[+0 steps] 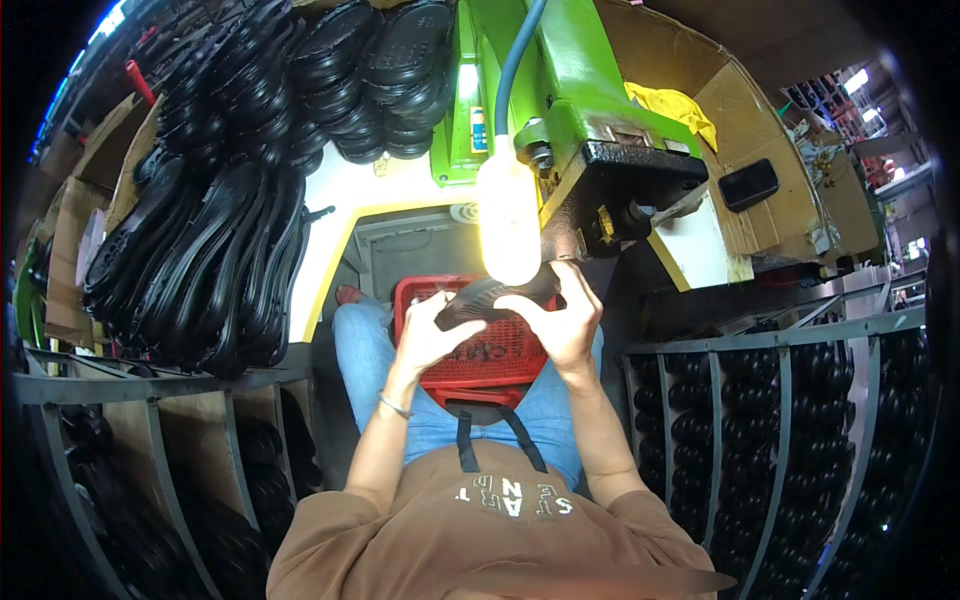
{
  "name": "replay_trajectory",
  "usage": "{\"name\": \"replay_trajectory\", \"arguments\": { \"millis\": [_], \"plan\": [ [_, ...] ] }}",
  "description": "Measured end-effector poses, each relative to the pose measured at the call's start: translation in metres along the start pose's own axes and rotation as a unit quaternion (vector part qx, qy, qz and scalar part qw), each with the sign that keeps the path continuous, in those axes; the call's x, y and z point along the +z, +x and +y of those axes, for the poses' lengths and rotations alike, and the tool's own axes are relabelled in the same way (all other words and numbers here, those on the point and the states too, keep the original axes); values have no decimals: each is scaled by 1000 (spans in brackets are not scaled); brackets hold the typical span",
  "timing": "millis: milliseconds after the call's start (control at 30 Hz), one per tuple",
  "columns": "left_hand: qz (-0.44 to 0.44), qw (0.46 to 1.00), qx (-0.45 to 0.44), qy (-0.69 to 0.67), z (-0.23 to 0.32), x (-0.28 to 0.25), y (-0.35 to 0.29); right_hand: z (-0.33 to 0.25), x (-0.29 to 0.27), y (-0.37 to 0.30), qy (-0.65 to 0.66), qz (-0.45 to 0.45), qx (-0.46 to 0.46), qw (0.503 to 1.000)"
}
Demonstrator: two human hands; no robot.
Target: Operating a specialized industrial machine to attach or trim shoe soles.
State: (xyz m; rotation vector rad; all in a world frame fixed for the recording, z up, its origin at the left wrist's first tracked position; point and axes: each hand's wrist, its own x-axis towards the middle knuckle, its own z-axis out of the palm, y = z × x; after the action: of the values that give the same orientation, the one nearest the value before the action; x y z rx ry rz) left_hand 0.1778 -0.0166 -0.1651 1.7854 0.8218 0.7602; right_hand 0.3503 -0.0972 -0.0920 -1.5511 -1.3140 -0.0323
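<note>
A black ridged shoe sole is held between my two hands, just below the glowing lamp. My left hand is closed on its left end, with thumb and fingers pinching the edge. On the other end, my right hand grips it with the thumb on the near side. That end sits close under the dark working head of the green machine; whether they touch I cannot tell. Beneath my hands, a red plastic basket with dark pieces in it stands between my knees.
Stacked black soles cover the white table at the left and back. Metal racks full of black soles flank me. A cardboard box with a dark phone and a yellow cloth stands at right.
</note>
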Motion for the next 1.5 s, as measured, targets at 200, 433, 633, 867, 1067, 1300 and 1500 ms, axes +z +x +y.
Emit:
{"name": "replay_trajectory", "arguments": {
  "millis": [200,433,633,867,1067,1300,1500],
  "plan": [
    [101,973,165,127,30,-4,22,31,-24,-10,272,12,189,943],
    [125,950,236,162,74,11,41,78,-17,-31,463,104,243,846],
    [124,946,258,151,78,-1,48,73,-7,-37,442,101,262,852],
    [83,993,60,51,18,-21,18,34,-3,-20,327,34,210,921],
    [42,985,44,-161,21,6,5,14,-2,-7,249,1,132,960],
    [46,993,79,-76,48,38,25,58,15,-36,416,45,202,885],
    [82,957,19,-276,37,56,13,153,40,-130,410,-288,442,744]
  ]
}}
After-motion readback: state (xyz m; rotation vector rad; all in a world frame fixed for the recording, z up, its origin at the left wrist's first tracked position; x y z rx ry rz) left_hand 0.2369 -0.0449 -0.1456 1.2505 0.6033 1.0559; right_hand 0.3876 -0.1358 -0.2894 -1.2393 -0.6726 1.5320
